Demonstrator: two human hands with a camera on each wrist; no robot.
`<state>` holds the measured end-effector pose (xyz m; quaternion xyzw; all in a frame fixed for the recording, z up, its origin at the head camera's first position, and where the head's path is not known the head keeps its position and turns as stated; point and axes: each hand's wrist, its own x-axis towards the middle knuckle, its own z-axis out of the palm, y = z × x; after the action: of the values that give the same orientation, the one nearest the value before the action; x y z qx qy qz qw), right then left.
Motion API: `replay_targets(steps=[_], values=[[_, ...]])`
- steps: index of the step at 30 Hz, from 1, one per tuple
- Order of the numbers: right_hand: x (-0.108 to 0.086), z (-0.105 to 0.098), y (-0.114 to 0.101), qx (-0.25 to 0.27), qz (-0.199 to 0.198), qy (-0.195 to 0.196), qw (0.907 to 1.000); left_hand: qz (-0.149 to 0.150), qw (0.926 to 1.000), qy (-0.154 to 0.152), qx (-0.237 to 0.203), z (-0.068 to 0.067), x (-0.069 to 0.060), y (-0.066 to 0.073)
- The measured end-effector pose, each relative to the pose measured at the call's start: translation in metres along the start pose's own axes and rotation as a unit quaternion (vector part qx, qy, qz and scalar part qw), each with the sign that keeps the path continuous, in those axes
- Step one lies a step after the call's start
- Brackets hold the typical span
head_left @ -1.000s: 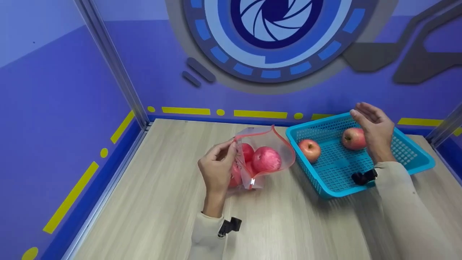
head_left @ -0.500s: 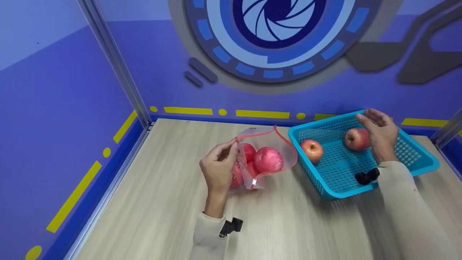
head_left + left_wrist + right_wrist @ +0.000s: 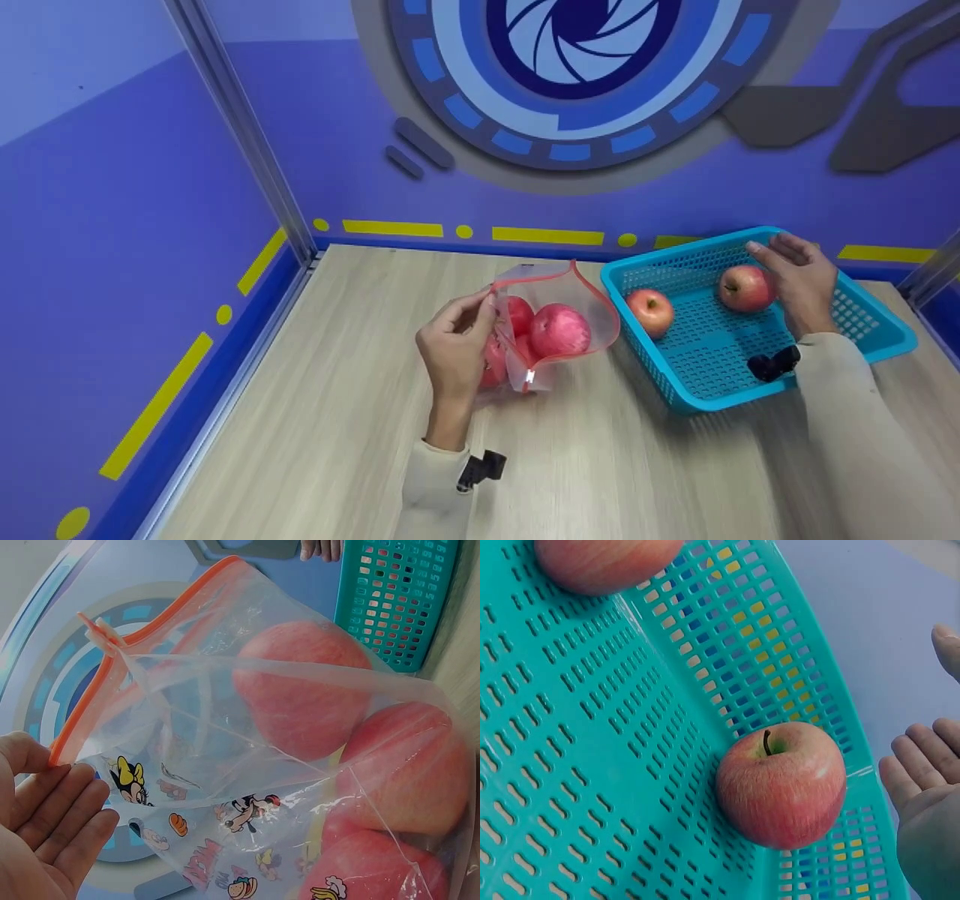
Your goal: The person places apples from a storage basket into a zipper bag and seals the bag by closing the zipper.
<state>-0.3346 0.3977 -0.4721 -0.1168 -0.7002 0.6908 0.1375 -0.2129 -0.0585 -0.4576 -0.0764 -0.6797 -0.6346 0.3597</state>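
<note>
"While the left hand (image 3: 456,334) pinches the reddish edge of the clear bag (image 3: 586,296), has the right hand (image 3: 807,285) got anything?"

"No. Its fingers are loosely bent, thumb apart, palm bare. It has shifted slightly right in the last second, so more of the farther apple (image 3: 742,289) shows."

"And that apple?"

"It rests in the blue basket (image 3: 712,354), as does the nearer apple (image 3: 651,313), by the left wall. Neither is lifted."

"The bag?"

"On the bench (image 3: 337,450) beside the basket, mouth gaping, bagged apples (image 3: 561,330) inside. That pinch hasn't changed; I'd judge the right hand is simply free."
</note>
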Motion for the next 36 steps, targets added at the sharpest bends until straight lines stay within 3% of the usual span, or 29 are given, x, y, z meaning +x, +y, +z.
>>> replay_targets(steps=[6, 13, 28, 36], values=[[0.004, -0.002, 0.003, -0.069, 0.017, -0.007, 0.9974, 0.002, 1.0000, -0.004, -0.002, 0.001, 0.000, 0.000], [0.008, -0.006, 0.007, -0.166, 0.015, -0.016, 0.9858, 0.006, 1.0000, -0.003, -0.006, 0.001, 0.001, 0.000], [0.011, -0.015, 0.016, -0.235, 0.041, -0.075, 0.9683, 0.009, 1.0000, -0.001, -0.001, 0.001, 0.000, -0.002], [0.014, -0.017, 0.017, -0.294, 0.076, -0.090, 0.9487, 0.006, 1.0000, 0.002, -0.004, 0.001, 0.000, -0.002]])
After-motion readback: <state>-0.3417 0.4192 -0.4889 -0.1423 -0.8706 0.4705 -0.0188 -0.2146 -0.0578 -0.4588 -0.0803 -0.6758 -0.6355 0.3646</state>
